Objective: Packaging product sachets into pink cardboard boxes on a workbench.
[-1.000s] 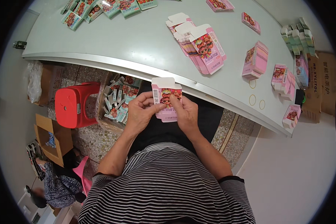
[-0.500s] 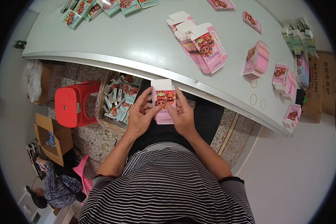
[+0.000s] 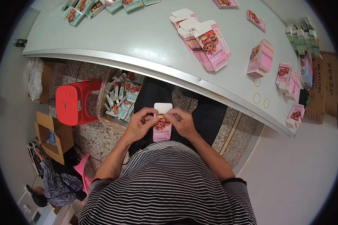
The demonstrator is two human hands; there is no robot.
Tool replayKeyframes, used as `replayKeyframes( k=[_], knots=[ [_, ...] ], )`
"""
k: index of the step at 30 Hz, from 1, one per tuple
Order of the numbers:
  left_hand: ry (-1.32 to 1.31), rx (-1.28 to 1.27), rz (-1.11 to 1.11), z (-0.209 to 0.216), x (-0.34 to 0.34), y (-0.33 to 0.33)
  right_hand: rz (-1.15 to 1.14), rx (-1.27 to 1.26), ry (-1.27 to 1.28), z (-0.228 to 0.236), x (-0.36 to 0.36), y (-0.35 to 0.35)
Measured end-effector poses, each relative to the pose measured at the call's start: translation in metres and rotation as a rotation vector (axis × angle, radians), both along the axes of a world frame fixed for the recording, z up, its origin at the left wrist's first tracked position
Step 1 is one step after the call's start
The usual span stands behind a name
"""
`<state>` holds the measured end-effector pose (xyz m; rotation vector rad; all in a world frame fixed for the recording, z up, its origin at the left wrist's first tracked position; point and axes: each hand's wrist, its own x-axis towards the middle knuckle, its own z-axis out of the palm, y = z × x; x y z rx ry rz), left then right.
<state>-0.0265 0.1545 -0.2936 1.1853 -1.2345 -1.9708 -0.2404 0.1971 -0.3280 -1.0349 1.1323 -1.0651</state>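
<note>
A pink carton [image 3: 162, 131] with a white top flap standing up is held in front of my body, above my lap. My left hand [image 3: 139, 123] grips its left upper edge, thumb on the printed front. On the opposite upper edge my right hand [image 3: 182, 122] pinches it the same way, fingertips close below the flap. Both hands are closed on it; the fingers behind the carton are hidden. Beyond them on the table lies a fanned stack of flat pink cartons [image 3: 214, 48].
The white table [image 3: 131, 41] carries green cartons [image 3: 73, 15] far left, bundled pink cartons [image 3: 260, 59] and rubber bands [image 3: 256, 98] at right. Below stand an open box of green cartons [image 3: 121, 95], a red stool [image 3: 68, 105] and a brown box [image 3: 52, 138]. Another person [image 3: 62, 187] is at lower left.
Both hands have drawn the pink carton down toward my body. My fingers have shifted up to its upper edges, near the flap. The other person has moved slightly.
</note>
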Motion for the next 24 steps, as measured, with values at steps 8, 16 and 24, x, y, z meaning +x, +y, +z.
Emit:
replayKeyframes(
  k=[8, 16, 24],
  knots=[
    [-0.308, -0.491, -0.015, 0.001, -0.004, 0.001, -0.025, -0.062, -0.082, -0.004, -0.001, 0.002],
    [-0.213, -0.3, 0.109, 0.005, -0.007, 0.001, -0.033, 0.104, -0.322, 0.005, -0.003, -0.004],
    [-0.117, -0.047, 0.157, 0.025, -0.01, -0.001, 0.039, 0.194, -0.189, 0.022, -0.01, -0.015]
  ],
)
